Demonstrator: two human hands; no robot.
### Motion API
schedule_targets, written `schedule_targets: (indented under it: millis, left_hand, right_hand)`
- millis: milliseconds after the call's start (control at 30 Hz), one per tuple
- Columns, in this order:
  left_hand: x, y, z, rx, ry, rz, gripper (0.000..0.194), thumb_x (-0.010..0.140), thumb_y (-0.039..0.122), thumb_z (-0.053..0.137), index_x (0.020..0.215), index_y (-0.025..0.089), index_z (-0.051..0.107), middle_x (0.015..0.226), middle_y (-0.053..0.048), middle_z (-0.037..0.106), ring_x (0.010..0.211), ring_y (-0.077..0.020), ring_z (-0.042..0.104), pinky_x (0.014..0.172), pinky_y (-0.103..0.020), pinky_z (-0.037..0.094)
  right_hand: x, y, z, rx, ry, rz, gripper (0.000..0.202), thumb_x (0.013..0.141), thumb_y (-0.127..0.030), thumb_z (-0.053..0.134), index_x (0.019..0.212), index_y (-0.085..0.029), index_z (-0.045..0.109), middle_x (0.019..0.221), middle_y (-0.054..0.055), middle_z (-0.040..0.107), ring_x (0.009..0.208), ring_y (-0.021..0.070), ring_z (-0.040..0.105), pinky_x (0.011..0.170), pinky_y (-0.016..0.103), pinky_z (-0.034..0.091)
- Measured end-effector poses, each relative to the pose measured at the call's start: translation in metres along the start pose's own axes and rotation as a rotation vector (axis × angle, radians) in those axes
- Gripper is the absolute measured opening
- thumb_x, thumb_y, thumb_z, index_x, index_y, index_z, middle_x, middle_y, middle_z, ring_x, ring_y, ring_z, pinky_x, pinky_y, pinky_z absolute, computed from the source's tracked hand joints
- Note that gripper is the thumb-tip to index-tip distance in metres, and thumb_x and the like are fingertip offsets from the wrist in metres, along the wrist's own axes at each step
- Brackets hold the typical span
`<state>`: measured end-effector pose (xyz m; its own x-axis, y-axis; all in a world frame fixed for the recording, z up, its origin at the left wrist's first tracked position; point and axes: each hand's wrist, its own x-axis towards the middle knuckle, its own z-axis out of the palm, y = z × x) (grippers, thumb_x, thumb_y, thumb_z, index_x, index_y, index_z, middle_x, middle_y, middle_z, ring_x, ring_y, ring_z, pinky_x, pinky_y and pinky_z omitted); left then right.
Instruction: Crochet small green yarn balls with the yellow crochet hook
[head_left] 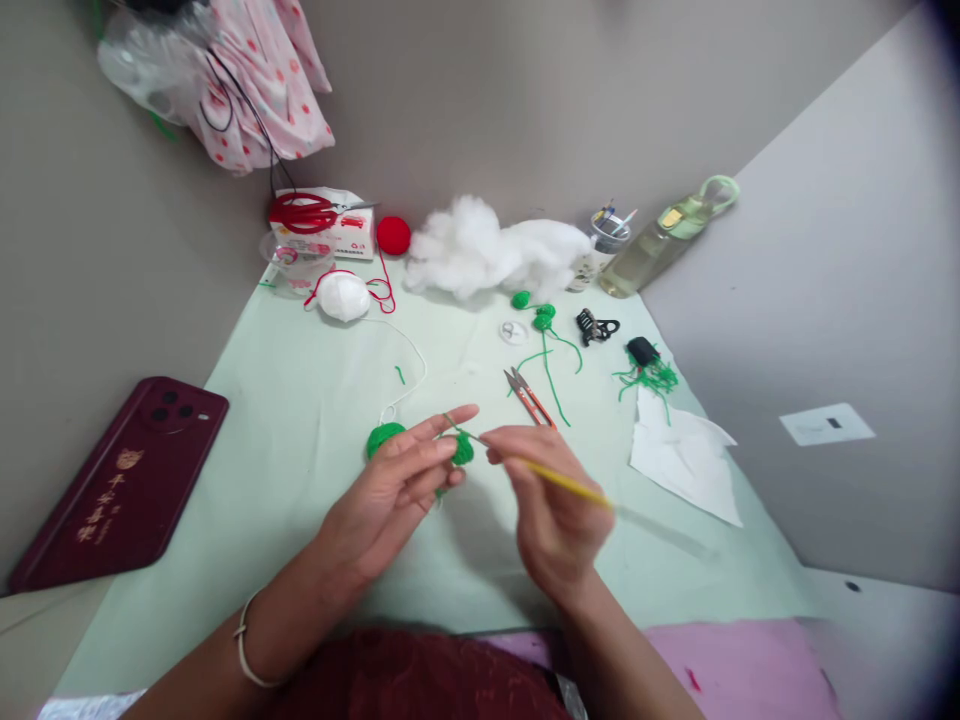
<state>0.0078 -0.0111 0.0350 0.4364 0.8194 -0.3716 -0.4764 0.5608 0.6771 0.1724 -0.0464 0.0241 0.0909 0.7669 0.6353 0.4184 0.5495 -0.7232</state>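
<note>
Between thumb and fingers, my left hand [397,480] pinches a small green crochet piece [463,449]. A strand of green yarn runs over its raised index finger. My right hand [559,510] grips a crochet hook [566,480] with a yellow handle, pen-fashion. The hook's thin metal tip reaches the top of the crochet piece. Partly hidden behind my left hand lies a green yarn ball [385,437]. Just beyond my right hand are thread snips [530,396] with orange handles, their lower end covered by the hand.
White stuffing [487,250] lies at the back, beside a red yarn ball [394,236] and a white yarn ball [343,297]. Green crocheted pieces [544,317], a black hair claw [596,327] and white paper [679,455] lie right. A bottle [660,245] leans against the wall; a phone [120,480] is left.
</note>
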Motion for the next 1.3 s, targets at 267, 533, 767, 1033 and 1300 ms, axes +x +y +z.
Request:
schedule_targets:
  millis: [267,533,767,1033,1300]
  left_hand:
    - [-0.002,-0.003,0.001,0.143,0.019,0.094,0.032,0.084,0.029,0.086,0.115,0.026,0.082,0.084,0.001,0.067,0.082,-0.0145,0.057,0.088,-0.030,0.044]
    - [-0.004,0.001,-0.002,0.214,0.032,0.103,0.031,0.084,0.033,0.084,0.115,0.031,0.082,0.095,-0.001,0.067,0.095,-0.0178,0.056,0.088,-0.031,0.041]
    - [-0.006,-0.003,-0.001,0.319,0.109,0.201,0.029,0.085,0.029,0.084,0.114,0.030,0.081,0.085,0.003,0.059,0.074,-0.0121,0.049,0.071,-0.025,0.042]
    - [-0.006,0.002,0.003,0.031,0.035,-0.042,0.049,0.083,0.031,0.086,0.130,0.023,0.076,0.077,0.003,0.059,0.070,-0.0106,0.049,0.076,-0.025,0.045]
    - [-0.004,0.002,0.003,0.123,0.001,0.048,0.044,0.085,0.029,0.085,0.128,0.025,0.078,0.086,0.001,0.067,0.079,-0.0117,0.057,0.080,-0.025,0.045]
  right_hand:
    - [0.010,0.003,0.001,0.335,-0.035,0.357,0.016,0.102,-0.028,0.066,0.098,-0.023,0.080,0.091,0.005,0.079,0.074,0.0161,0.070,0.066,0.031,0.060]
    - [0.010,0.002,-0.004,0.443,-0.010,0.441,0.024,0.106,-0.034,0.059,0.096,-0.021,0.076,0.090,0.006,0.079,0.071,0.0163,0.072,0.068,0.032,0.063]
    - [0.002,-0.008,-0.004,-0.045,-0.112,-0.055,0.027,0.104,-0.011,0.052,0.119,-0.023,0.071,0.100,0.007,0.080,0.088,0.0191,0.075,0.076,0.034,0.063]
    - [-0.008,0.000,0.002,-0.230,-0.066,-0.186,0.036,0.100,-0.011,0.060,0.128,-0.030,0.074,0.110,0.008,0.079,0.098,0.0219,0.076,0.079,0.036,0.065]
    - [0.010,-0.004,0.002,0.287,-0.020,0.230,0.021,0.104,-0.020,0.059,0.104,-0.025,0.080,0.094,0.004,0.080,0.078,0.0168,0.072,0.067,0.031,0.061]
